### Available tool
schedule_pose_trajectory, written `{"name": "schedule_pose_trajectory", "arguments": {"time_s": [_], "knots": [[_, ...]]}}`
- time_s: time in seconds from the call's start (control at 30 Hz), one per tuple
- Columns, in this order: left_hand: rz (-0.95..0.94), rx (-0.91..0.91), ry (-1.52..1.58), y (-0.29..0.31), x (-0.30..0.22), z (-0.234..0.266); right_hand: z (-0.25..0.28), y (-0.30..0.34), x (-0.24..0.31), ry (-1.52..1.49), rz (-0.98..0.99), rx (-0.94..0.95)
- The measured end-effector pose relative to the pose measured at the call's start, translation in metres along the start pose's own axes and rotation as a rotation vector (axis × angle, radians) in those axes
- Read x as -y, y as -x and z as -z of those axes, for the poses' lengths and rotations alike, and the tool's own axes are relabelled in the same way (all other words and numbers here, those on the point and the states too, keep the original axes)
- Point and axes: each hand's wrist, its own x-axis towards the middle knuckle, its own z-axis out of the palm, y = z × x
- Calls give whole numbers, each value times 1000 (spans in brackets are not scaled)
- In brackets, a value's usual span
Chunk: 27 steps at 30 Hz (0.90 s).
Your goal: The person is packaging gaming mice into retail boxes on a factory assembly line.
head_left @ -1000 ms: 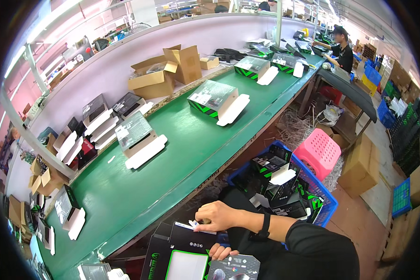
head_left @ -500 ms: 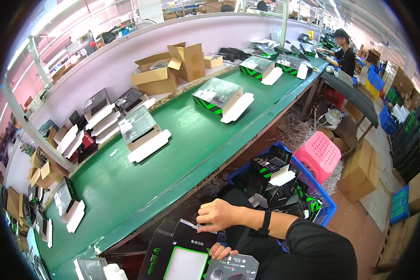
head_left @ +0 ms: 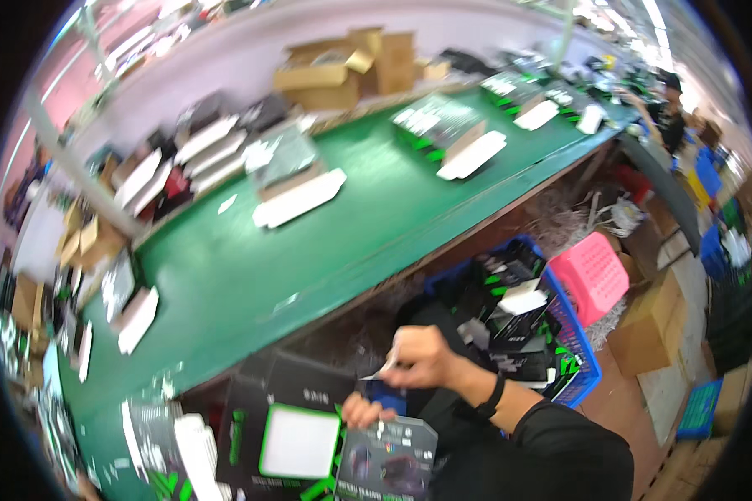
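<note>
Where left hand curls — printed panel, touching, below

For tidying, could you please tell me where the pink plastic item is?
In the head view, the pink plastic item is right of centre, between a blue crate and a cardboard box.

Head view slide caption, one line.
Left hand on a black box, right hand close by, beside a green table bearing open boxes.

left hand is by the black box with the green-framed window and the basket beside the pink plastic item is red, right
The basket is blue, not red, as the head view shows; the left hand is indeed by the black box, and the basket beside the pink plastic item.
</note>
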Motion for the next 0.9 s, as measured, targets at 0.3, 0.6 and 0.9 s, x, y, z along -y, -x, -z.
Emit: {"name": "schedule_pose_trajectory", "arguments": {"time_s": [0.3,0.6,0.9], "knots": [[-60,58,-561,-28,-81,-79,-27,25,-14,523,-742,694],[-357,-706,-1865,-3,-63,-179,-18,-4,-13,425,-481,22],[-73,-569,-2552,-42,-17,-164,-6,-51,57,194,-201,365]]}}
